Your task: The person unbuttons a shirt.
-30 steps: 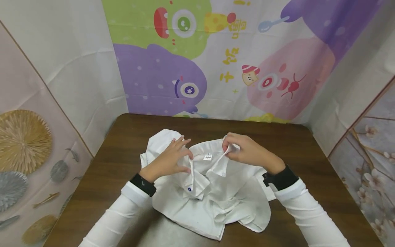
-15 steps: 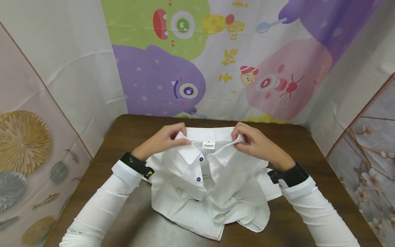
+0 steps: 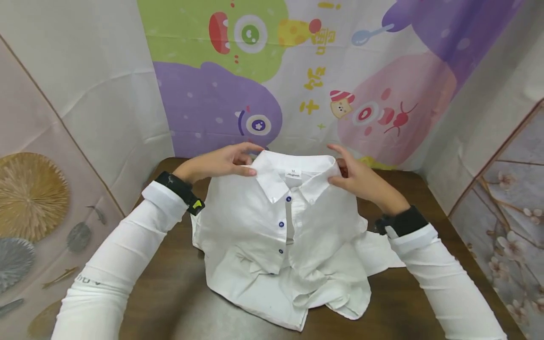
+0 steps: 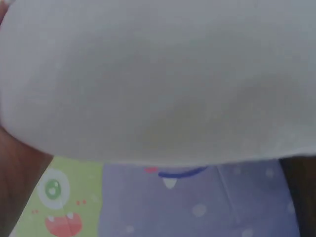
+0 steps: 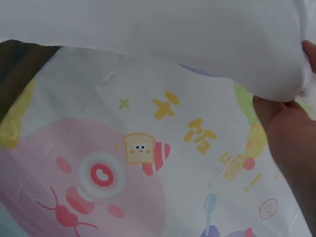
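- Since the earlier frames the white shirt [image 3: 272, 236] has come up: its collar [image 3: 293, 172], down near the bench half a second ago, is now raised toward the backdrop, and the front hangs smoother with the two plackets drawn together.
- The shirt's upper part is held off the bench [image 3: 170, 293], while its lower hem and a sleeve lie crumpled on the brown wood at the near side.
- Blue buttons [image 3: 281, 225] run down the front below a small neck label [image 3: 292, 174].
- The left hand [image 3: 221, 162] holds the collar's left end, fingers curled and clamped on the cloth.
- The right hand [image 3: 361, 179] grips the collar's right end, thumb in front; its fingers seem to lie behind the cloth, though the fold hides them.
- Both wrist views are mostly filled by white fabric; the right one shows fingers [image 5: 284, 118] at the cloth's edge.
- Behind the bench hangs a cartoon backdrop [image 3: 263, 85] with green, purple and pink creatures.
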Action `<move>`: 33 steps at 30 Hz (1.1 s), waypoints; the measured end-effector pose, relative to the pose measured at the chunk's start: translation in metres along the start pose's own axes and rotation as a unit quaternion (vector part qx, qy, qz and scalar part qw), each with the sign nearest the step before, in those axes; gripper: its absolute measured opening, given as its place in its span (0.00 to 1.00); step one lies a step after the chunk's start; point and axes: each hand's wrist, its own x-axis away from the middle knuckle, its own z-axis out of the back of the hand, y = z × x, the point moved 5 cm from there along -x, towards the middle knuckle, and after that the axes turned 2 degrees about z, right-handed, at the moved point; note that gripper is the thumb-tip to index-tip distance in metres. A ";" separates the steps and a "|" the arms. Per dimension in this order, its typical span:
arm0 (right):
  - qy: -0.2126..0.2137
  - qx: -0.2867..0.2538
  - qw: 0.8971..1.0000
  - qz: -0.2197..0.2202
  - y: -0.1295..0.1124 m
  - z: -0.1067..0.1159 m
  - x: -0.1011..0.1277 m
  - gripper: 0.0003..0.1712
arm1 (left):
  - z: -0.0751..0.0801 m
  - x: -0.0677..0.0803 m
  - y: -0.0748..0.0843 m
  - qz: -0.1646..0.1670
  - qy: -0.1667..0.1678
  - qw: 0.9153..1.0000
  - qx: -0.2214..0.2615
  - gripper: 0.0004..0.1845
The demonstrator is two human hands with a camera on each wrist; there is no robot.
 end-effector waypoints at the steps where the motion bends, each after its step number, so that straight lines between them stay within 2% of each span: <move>1: 0.003 0.013 1.000 -0.018 0.001 0.003 -0.002 0.33 | 0.004 -0.002 -0.001 0.010 0.007 1.000 -0.015 0.24; 4: 0.030 0.072 0.996 -0.050 0.004 0.009 -0.010 0.20 | 0.016 -0.010 0.000 0.021 0.052 0.994 -0.098 0.11; 6: 0.060 0.104 0.991 -0.059 0.007 0.010 -0.015 0.12 | 0.022 -0.017 0.001 0.026 0.094 0.984 -0.152 0.09; 7: 0.081 0.117 0.988 -0.057 0.009 0.010 -0.018 0.10 | 0.025 -0.020 0.002 0.027 0.119 0.975 -0.183 0.09; 9: 0.125 0.130 0.982 -0.060 0.015 0.008 -0.023 0.09 | 0.029 -0.027 0.003 0.020 0.173 0.952 -0.251 0.10; 12: 0.195 0.119 0.972 -0.060 0.024 0.002 -0.030 0.09 | 0.031 -0.034 0.001 0.040 0.256 0.909 -0.326 0.10; 13: 0.209 0.088 0.971 -0.070 0.028 -0.001 -0.033 0.10 | 0.031 -0.036 -0.001 0.052 0.279 0.899 -0.333 0.10; 14: 0.214 0.041 0.972 -0.089 0.033 -0.005 -0.036 0.11 | 0.030 -0.037 -0.003 0.067 0.298 0.893 -0.331 0.10; 15: 0.216 -0.017 0.971 -0.105 0.036 -0.010 -0.039 0.11 | 0.029 -0.039 -0.007 0.090 0.310 0.894 -0.310 0.11; 16: 0.217 -0.081 0.965 -0.119 0.040 -0.015 -0.043 0.12 | 0.027 -0.041 -0.011 0.108 0.317 0.902 -0.271 0.11; 18: 0.218 -0.200 0.942 -0.159 0.048 -0.026 -0.050 0.14 | 0.021 -0.047 -0.022 0.134 0.320 0.927 -0.144 0.12; 19: 0.219 -0.243 0.928 -0.176 0.051 -0.032 -0.053 0.14 | 0.018 -0.050 -0.027 0.144 0.322 0.932 -0.084 0.12; 20: 0.221 -0.269 0.918 -0.192 0.054 -0.036 -0.057 0.15 | 0.015 -0.053 -0.032 0.155 0.324 0.933 -0.030 0.12; 21: 0.222 -0.280 0.912 -0.201 0.056 -0.040 -0.060 0.15 | 0.013 -0.056 -0.037 0.164 0.328 0.930 0.013 0.13; 23: 0.224 -0.268 0.911 -0.220 0.063 -0.047 -0.067 0.17 | 0.010 -0.062 -0.046 0.180 0.336 0.922 0.067 0.16; 25: 0.213 -0.251 0.914 -0.236 0.069 -0.054 -0.074 0.18 | 0.008 -0.068 -0.057 0.202 0.342 0.914 0.075 0.17; 27: 0.190 -0.249 0.919 -0.240 0.077 -0.064 -0.081 0.21 | 0.005 -0.078 -0.074 0.218 0.337 0.913 0.072 0.21; 28: 0.166 -0.242 0.924 -0.245 0.081 -0.070 -0.083 0.25 | 0.000 -0.081 -0.081 0.222 0.323 0.917 0.074 0.24; 29: 0.137 -0.239 0.928 -0.253 0.086 -0.078 -0.084 0.30 | -0.004 -0.089 -0.097 0.222 0.304 0.924 0.072 0.29; 30: 0.105 -0.235 0.932 -0.257 0.090 -0.086 -0.085 0.36 | -0.010 -0.100 -0.118 0.207 0.281 0.934 0.070 0.35; 31: 0.075 -0.230 0.935 -0.260 0.095 -0.095 -0.084 0.41 | -0.016 -0.109 -0.137 0.207 0.254 0.943 0.055 0.41; 33: 0.015 -0.216 0.940 -0.262 0.102 -0.113 -0.079 0.49 | -0.031 -0.123 -0.174 0.218 0.195 0.956 0.027 0.45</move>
